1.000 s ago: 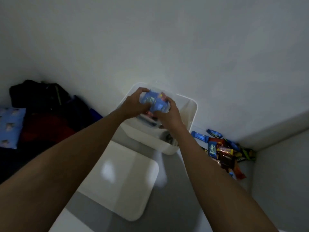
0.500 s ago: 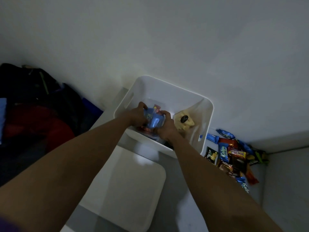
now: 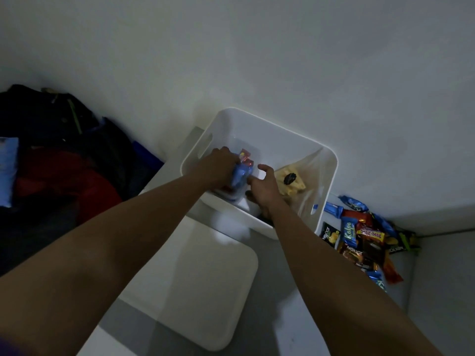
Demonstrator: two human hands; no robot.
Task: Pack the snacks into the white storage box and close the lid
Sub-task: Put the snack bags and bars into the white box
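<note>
The white storage box (image 3: 277, 129) stands open against the wall. Inside it my left hand (image 3: 218, 165) grips a bundle of blue snack packets (image 3: 241, 176) low at the box's left side. My right hand (image 3: 264, 187) is beside the bundle with its fingers spread and holds nothing. A clear bag of yellow snacks (image 3: 293, 182) lies in the right half of the box. The white lid (image 3: 205, 283) lies flat on the floor in front of the box. A pile of loose snack packets (image 3: 365, 240) sits on the floor to the right of the box.
A heap of dark and red bags and clothes (image 3: 56, 163) fills the left side. A white wall (image 3: 257, 60) rises right behind the box, and a second wall (image 3: 444, 278) closes the corner at the right. Grey floor (image 3: 270, 330) shows between my arms.
Both hands lowered the blue bundle into the box's left side. My right hand has let go of it and spread its fingers; my left hand still holds it.
</note>
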